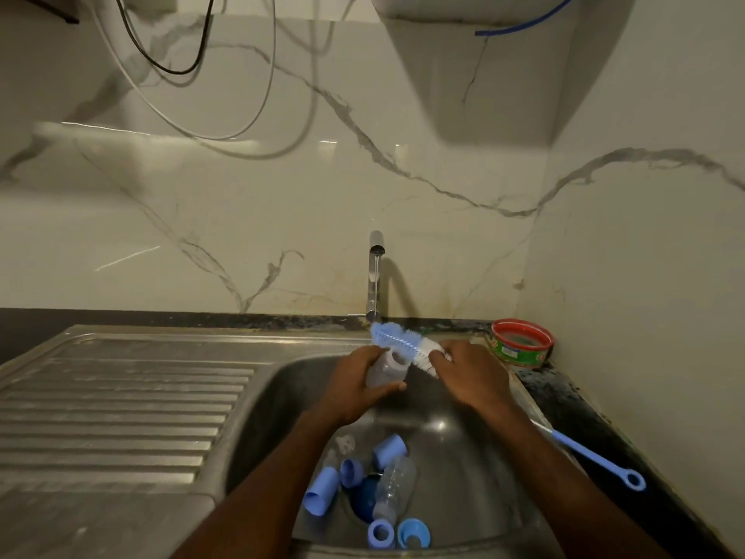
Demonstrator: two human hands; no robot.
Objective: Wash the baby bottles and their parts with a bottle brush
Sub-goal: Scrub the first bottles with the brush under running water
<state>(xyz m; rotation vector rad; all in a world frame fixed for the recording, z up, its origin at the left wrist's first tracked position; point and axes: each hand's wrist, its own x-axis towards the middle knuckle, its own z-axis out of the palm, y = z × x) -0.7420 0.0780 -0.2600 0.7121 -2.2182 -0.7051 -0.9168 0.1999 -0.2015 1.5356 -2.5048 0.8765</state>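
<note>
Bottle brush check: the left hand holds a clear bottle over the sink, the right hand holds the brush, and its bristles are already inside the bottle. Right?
Not quite. The head view shows the bottle brush bristles outside the clear bottle, lying across its mouth. The left hand does hold the bottle over the sink, and the right hand holds the brush.

Steel sink (258, 401) holds 1 bottle (397, 492), blue caps (322, 492).

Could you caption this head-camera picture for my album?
Left hand holds a clear plastic bottle; right hand grips a blue-and-white bristle brush over the steel sink.
</note>
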